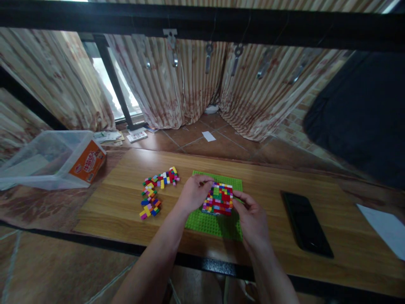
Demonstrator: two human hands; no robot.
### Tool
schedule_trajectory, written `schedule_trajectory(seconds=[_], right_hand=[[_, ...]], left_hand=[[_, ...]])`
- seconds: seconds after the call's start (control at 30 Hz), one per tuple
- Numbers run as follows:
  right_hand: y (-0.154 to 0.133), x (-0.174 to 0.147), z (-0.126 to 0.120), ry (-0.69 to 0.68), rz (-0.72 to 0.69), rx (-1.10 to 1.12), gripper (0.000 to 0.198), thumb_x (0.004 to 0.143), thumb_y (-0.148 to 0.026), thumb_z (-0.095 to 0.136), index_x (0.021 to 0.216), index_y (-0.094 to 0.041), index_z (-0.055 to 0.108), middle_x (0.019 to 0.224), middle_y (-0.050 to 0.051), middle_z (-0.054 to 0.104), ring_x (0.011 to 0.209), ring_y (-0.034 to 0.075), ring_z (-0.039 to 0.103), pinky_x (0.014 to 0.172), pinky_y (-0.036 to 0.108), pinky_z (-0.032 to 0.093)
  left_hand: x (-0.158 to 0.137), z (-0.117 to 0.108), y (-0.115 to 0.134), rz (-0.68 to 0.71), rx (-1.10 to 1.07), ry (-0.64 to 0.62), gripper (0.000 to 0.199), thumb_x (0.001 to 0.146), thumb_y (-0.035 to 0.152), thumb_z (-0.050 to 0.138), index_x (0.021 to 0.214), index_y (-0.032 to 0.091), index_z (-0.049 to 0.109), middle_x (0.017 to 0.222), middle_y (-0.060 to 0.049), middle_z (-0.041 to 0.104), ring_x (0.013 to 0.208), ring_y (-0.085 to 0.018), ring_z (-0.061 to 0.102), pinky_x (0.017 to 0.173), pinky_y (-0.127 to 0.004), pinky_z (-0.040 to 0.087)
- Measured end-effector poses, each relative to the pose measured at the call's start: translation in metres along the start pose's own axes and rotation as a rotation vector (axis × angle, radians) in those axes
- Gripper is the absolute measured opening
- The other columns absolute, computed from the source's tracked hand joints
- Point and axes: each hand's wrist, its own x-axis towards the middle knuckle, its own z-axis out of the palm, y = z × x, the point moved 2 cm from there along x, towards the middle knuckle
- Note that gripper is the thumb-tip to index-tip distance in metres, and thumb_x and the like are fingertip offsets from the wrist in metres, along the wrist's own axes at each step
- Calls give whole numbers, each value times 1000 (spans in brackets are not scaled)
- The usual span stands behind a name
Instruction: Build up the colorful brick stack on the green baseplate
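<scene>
A square structure of colorful building bricks (218, 199) sits over the green studded baseplate (205, 223); whether it is attached or slightly raised, I cannot tell. My left hand (193, 195) is closed at its upper left corner, thumb and fingers pinched together. On the opposite side, my right hand (255, 217) grips the right edge between thumb and curled fingers. Red, green, yellow, blue and white bricks show on its top and front. Left of the baseplate, loose colorful bricks (148, 192) lie in a curved heap on the wooden table.
A black phone (306, 223) lies on the wooden table (114, 202) at right, with white paper (384, 228) beyond it. A clear plastic bin (60, 169) with an orange label stands at left. A black bar (202, 25) with hanging metal pieces crosses above.
</scene>
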Motion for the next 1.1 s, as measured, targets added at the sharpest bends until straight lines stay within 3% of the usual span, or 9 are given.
schedule_trajectory(seconds=[0.27,0.53,0.77,1.1], right_hand=[[3,0,0,-30,-33,-45,35,71,-39,76,101,-21,74,99,5,77,91,23,70,89,42,53],[6,1,-2,-28,-62,-102,36,74,-40,73,105,-22,73,101,6,77,92,23,69,89,42,53],[6,0,0,-35,-109,-135,36,76,-41,68,105,-20,72,105,7,76,93,24,69,89,43,53],[14,4,-5,-64,-163,-237,38,81,-42,64,113,-22,70,110,9,75,95,25,70,90,46,54]], left_hand=[[1,1,-2,-25,-84,-34,23,84,17,57,87,18,80,84,-2,78,74,-15,69,65,-23,50],[3,0,-2,-34,-69,-33,22,84,19,58,85,18,81,77,0,77,72,-15,68,63,-22,49],[3,5,-2,-80,-120,23,21,82,16,60,90,16,80,85,-3,78,72,-14,68,65,-22,50],[-8,9,-2,31,17,46,24,90,21,55,96,15,77,96,-7,76,93,-19,68,87,-29,51]])
